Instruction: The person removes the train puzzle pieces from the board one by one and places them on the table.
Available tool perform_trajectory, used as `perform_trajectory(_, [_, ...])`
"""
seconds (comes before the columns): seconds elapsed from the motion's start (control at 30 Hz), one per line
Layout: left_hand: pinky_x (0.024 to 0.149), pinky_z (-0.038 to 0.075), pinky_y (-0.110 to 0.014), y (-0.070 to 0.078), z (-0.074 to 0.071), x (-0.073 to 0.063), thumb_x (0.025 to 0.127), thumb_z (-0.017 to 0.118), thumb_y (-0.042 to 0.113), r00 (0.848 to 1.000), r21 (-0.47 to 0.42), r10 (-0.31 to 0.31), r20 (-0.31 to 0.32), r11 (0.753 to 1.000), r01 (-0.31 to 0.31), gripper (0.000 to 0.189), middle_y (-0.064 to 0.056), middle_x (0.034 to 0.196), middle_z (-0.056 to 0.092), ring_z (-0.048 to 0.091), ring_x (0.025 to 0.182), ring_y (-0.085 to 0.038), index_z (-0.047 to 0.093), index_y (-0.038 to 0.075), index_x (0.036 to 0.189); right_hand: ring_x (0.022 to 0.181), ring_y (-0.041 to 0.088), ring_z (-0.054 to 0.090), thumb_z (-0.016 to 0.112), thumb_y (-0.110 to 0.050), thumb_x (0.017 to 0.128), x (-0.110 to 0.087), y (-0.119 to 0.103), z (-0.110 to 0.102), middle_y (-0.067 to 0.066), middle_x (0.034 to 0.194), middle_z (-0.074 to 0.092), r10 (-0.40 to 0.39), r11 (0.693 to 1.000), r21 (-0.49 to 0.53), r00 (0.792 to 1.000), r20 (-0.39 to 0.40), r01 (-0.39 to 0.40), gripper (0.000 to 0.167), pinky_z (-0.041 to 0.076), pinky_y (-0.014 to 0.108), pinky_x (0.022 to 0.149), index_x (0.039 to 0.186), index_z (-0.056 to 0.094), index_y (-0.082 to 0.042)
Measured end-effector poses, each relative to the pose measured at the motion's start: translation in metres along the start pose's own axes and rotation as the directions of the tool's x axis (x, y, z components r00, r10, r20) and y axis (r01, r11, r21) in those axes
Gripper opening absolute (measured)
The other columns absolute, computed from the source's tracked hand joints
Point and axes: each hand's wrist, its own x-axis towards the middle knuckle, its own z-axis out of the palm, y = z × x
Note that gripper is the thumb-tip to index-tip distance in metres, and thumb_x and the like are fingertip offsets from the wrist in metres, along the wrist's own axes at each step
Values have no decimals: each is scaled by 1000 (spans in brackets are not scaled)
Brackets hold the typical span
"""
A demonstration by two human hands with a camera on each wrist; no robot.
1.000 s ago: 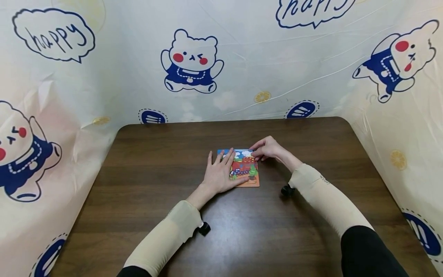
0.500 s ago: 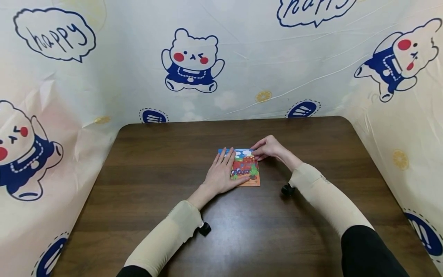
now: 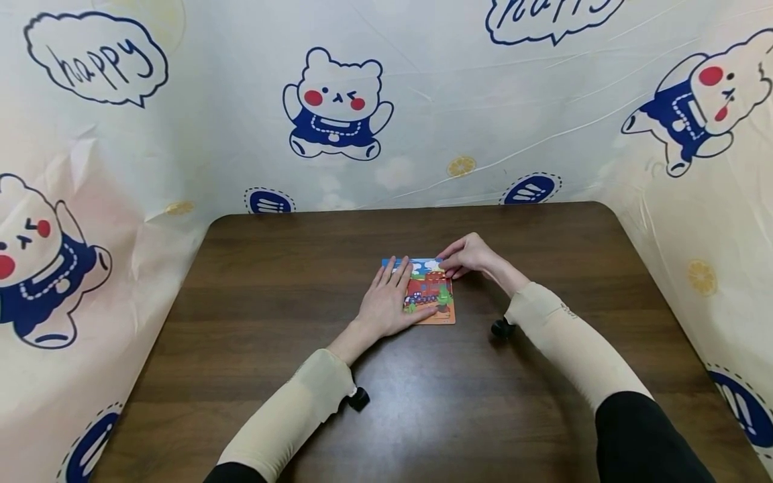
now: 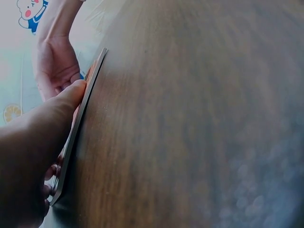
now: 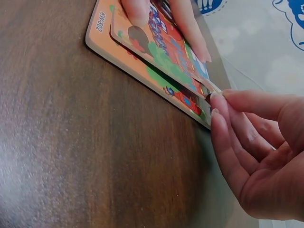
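Note:
A small square picture board [image 3: 447,318], brightly printed, lies on the table under both hands. My left hand [image 3: 382,307] rests flat across its left part, fingers straight, with the thumb along the near side. At the far right corner my right hand [image 3: 472,256] pinches the edge of the board's top panel [image 5: 164,61] between thumb and fingertips. In the right wrist view that panel stands raised at the pinched end, and more printed picture shows in the gap below. The left wrist view catches the board's thin edge [image 4: 71,137] from the side.
The brown wooden table [image 3: 272,282] has rounded far corners. Behind and beside it hangs a pale sheet [image 3: 417,100] printed with bears and lettering. A small black device [image 3: 359,400] sits at the left wrist, and another black device [image 3: 501,329] at the right.
My left little finger has drawn in toward the other fingers since the first frame. The right hand keeps its pinch at the corner with hardly any movement.

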Motion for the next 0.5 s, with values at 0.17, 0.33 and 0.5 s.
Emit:
perform_trajectory(0.17, [143, 12, -49, 1, 0, 0, 94, 49, 92, 1000, 3, -4, 8, 1000, 4, 120, -5, 187, 12, 5, 176, -28, 15, 12, 178, 61, 9, 74, 82, -7, 98, -1, 2, 0, 2, 75, 81, -8, 1000, 12, 1000, -10, 8, 33, 66, 26, 65, 127, 78, 9])
perform_trajectory(0.33, [143, 11, -48, 2, -1, 0, 94, 49, 92, 1000, 3, -11, 13, 1000, 10, 121, -5, 188, 12, 4, 176, -28, 14, 13, 178, 53, 7, 65, 81, -12, 100, -2, 2, -3, 2, 79, 81, 0, 1000, -8, 1000, 2, 0, 34, 61, 22, 58, 130, 78, 5])
perform_trajectory(0.5, [143, 10, -48, 1, -1, 1, 94, 49, 92, 1000, 2, -13, 17, 1000, 13, 120, -4, 188, 11, 3, 176, -27, 13, 14, 178, 67, 8, 73, 77, -12, 104, -5, 0, -9, 2, 86, 83, 44, 999, 0, 997, 68, -44, 39, 65, 23, 68, 138, 73, 6])
